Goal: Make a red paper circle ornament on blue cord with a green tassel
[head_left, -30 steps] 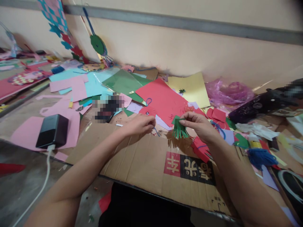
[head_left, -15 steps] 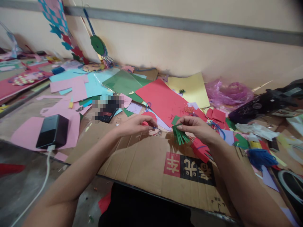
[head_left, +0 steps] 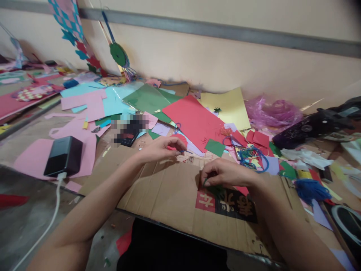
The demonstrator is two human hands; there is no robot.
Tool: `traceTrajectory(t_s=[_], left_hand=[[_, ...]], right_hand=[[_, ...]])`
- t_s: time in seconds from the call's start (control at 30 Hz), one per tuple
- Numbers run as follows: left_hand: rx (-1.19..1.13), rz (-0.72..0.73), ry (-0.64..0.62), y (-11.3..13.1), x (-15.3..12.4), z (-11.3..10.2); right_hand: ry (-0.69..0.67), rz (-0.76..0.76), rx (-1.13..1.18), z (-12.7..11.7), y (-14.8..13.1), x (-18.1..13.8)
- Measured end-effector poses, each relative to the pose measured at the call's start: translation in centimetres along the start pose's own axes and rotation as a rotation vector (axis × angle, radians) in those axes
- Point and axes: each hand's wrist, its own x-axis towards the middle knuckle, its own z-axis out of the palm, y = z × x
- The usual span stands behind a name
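Observation:
My left hand (head_left: 166, 147) hovers above the back of the cardboard (head_left: 158, 199), thumb and fingers pinched on a thin dark-blue cord (head_left: 187, 151) whose short end pokes out to the right. Just behind those fingers lies a round red paper piece (head_left: 180, 140). My right hand (head_left: 222, 173) is low over the printed part of the cardboard, its fingers closed on fringed green paper (head_left: 216, 191), mostly hidden beneath the palm. Behind that hand a small green paper square (head_left: 214, 147) lies flat.
A black power bank (head_left: 63, 156) with a white cable stands at left. Red (head_left: 194, 120) and yellow paper sheets (head_left: 228, 107) lie behind the hands. Tangled cords (head_left: 251, 156), a dark bottle-shaped case (head_left: 304, 130) and blue yarn (head_left: 313, 190) are at right.
My right hand has moved down and slightly left with the fringed green paper, lowering it to the cardboard and uncovering the green square and tangled cords. My left hand has barely moved.

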Motion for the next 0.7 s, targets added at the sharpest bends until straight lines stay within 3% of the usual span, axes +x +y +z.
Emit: traceTrajectory(t_s=[0.07,0.13,0.23,0.47,0.6,0.7], left_hand=[[-0.042,-0.004,0.004,-0.1,-0.1,0.0],[-0.065,-0.004,0.015,-0.3,-0.1,0.0],[-0.078,0.002,0.014,-0.3,-0.1,0.0],[-0.134,0.077,-0.068,-0.8,0.5,1.2],[-0.18,0.086,-0.075,-1.6,0.7,2.0],[-0.075,0.079,-0.027,-1.9,0.6,1.3]], right_hand=[[-0.018,-0.047,-0.057,0.7,-0.5,0.2],[0.069,-0.068,-0.19,1.2,-1.2,0.2],[0.261,-0.054,-0.324,1.5,-2.3,-0.2],[0.771,-0.053,-0.207,2.5,-1.5,2.3],[0.816,-0.023,-0.271,2.9,-0.3,4.3],[0.805,-0.041,-0.239,2.8,-0.3,4.2]])
